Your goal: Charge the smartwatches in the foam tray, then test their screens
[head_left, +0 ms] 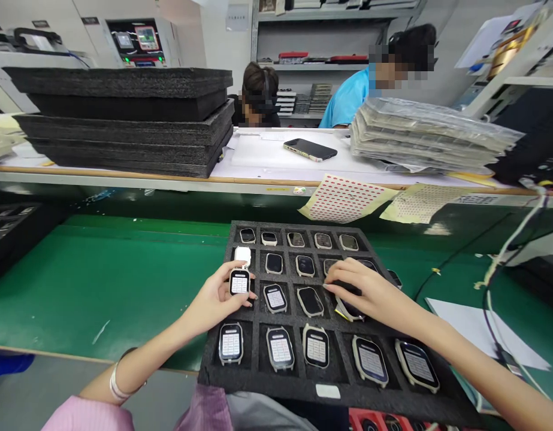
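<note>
A pale-framed watch [239, 281], its black-edged screen lit with a white grid, is pinched by the left hand [217, 299] over the left side of a foam tray [262, 383]. The right hand [365, 288] is held half-curled over other watches [351, 310]; whether anything is gripped cannot be told.

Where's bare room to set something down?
Widest: green bench, mostly bare, between the dark tray at far left and the foam tray. A smaller patch lies on the white shelf between the phone and the black foam stack. Crowded: the foam tray, with watches, the left hand and the right hand; the bench's right side, with paper and cables.
</note>
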A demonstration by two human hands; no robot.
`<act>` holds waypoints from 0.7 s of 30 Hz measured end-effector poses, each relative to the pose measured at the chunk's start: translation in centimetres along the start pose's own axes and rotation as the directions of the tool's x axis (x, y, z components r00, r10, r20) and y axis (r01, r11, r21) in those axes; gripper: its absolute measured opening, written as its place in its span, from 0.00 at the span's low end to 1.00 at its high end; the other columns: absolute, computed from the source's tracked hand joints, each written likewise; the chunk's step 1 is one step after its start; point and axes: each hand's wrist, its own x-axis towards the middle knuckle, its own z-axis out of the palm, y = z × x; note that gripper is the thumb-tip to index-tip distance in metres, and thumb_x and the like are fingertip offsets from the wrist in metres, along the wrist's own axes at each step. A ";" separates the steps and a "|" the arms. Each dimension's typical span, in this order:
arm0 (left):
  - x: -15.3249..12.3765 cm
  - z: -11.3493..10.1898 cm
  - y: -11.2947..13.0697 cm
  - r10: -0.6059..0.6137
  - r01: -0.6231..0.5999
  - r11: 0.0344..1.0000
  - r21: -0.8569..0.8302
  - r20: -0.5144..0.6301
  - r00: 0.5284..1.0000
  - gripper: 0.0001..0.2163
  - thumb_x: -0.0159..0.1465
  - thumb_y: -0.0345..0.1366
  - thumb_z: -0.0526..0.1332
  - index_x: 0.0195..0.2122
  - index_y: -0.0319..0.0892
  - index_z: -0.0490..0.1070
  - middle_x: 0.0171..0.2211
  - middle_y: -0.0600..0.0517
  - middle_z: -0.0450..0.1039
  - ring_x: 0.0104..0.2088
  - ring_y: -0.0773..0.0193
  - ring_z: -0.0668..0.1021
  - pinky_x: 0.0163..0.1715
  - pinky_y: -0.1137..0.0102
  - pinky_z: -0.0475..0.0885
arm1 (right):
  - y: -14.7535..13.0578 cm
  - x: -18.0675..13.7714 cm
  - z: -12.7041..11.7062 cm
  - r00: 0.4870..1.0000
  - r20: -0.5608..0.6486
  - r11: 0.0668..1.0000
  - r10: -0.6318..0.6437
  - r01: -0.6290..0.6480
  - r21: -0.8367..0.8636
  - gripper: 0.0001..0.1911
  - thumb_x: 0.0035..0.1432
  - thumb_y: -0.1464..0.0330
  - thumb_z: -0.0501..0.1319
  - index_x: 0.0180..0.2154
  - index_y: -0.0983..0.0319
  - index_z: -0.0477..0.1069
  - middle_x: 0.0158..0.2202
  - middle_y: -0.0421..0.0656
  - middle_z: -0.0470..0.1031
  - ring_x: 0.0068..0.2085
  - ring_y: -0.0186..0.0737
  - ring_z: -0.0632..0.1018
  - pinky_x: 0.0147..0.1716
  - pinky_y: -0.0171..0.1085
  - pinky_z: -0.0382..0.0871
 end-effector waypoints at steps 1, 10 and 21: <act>-0.1 -0.2 -0.2 0.000 -0.001 0.996 0.087 0.010 1.000 0.25 0.60 0.35 0.62 0.58 0.45 0.56 0.49 0.44 0.69 0.41 0.57 0.78 0.41 0.63 0.76 | 0.4 -0.5 0.0 1.000 -0.006 1.000 0.013 -0.013 -0.006 0.14 0.66 0.61 0.51 0.36 0.61 0.72 0.37 0.46 0.70 0.42 0.47 0.71 0.42 0.44 0.65; -0.3 -0.9 0.5 0.103 -0.144 0.512 0.847 0.105 0.989 0.25 0.63 0.41 0.58 0.61 0.46 0.54 0.52 0.45 0.60 0.36 0.59 0.76 0.39 0.61 0.75 | 2.3 -4.0 -0.4 1.000 0.005 0.996 0.007 -0.006 -0.084 0.13 0.64 0.60 0.55 0.43 0.57 0.75 0.46 0.48 0.66 0.50 0.51 0.69 0.49 0.50 0.62; 2.9 5.2 3.8 0.192 -0.549 0.168 0.818 0.519 0.833 0.11 0.68 0.38 0.52 0.44 0.37 0.69 0.41 0.44 0.69 0.42 0.55 0.71 0.42 0.61 0.70 | 0.4 -5.0 2.9 0.955 -0.237 0.984 0.177 -0.174 0.034 0.09 0.63 0.64 0.56 0.35 0.60 0.72 0.51 0.50 0.65 0.56 0.50 0.65 0.55 0.48 0.61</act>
